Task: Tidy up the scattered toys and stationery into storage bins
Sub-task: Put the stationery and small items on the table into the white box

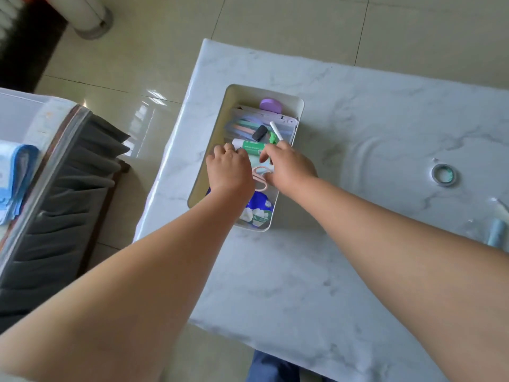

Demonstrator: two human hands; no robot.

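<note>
Both hands are down inside the white bin [298, 111] on the marble table [358, 271], most likely to make the things lie flat so more can fit; the left hand [230, 172] has its fingers curled near the green and white tube [249, 147], but I cannot tell if it holds it; the right hand [289, 166] holds a white pen [276, 130]; pink scissors [260, 179], a black eraser [259, 132], a purple round thing [270, 105] and a blue packet [259, 210] lie in the bin; a tape roll [443, 175] waits out on the table, well apart.

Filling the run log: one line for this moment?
both hands in white bin | left hand by green tube | right hand holds white pen | tape roll on table
</note>
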